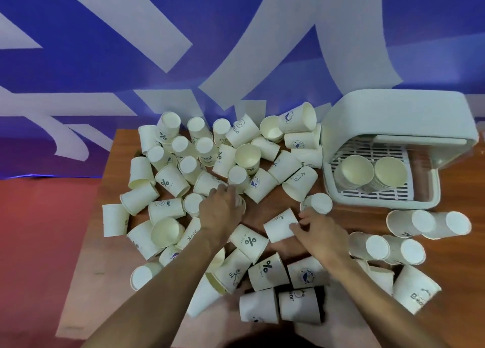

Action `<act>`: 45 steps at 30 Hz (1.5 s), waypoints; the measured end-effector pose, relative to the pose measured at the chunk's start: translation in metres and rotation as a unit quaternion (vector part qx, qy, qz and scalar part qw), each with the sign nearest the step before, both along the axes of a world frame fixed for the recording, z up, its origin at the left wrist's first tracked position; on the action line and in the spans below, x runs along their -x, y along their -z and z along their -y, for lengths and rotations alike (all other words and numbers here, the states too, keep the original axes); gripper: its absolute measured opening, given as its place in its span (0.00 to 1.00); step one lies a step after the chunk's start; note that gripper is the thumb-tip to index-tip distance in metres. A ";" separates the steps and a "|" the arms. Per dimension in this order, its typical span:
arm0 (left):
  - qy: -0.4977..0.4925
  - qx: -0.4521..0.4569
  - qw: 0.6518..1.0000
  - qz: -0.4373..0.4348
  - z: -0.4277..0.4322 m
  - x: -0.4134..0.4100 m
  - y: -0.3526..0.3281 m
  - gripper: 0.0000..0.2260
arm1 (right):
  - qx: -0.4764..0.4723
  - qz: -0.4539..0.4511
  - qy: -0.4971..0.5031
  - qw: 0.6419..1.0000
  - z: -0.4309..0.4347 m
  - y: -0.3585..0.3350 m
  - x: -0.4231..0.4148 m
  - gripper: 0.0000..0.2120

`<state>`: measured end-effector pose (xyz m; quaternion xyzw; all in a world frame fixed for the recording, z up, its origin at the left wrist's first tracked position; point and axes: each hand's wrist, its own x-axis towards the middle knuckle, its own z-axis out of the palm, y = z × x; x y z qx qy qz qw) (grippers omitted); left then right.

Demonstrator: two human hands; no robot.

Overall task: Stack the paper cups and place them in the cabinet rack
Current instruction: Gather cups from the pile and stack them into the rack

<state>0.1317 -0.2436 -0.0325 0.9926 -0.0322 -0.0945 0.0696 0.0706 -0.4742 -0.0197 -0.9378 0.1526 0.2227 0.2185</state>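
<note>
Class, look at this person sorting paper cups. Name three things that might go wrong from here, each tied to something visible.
1. The right hand pinches a cup lying on its side among other cups; lifting it may knock or roll them.
2. The front cups lie right between the forearms, so an arm sweep might scatter them.
3. The rack already holds two stacks; another may fit tightly.

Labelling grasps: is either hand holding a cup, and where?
The right hand pinches a white paper cup lying on its side at its right end. The left hand covers another white paper cup; its hold cannot be told.
</note>
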 end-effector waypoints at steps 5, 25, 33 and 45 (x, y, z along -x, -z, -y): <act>0.014 0.032 0.999 0.019 -0.015 0.004 0.002 0.16 | -0.074 -0.015 0.041 0.996 -0.010 0.005 -0.001 0.17; 0.256 0.079 0.963 0.006 0.034 0.019 0.006 0.34 | 0.124 0.134 -0.180 0.967 0.004 -0.010 0.018 0.07; 0.337 0.066 0.933 0.106 0.034 0.028 0.007 0.07 | 0.034 0.166 -0.137 0.976 0.014 -0.013 0.028 0.06; 0.316 0.008 0.949 0.000 0.052 0.017 0.023 0.21 | 0.042 0.153 -0.146 0.977 0.031 -0.012 0.046 0.04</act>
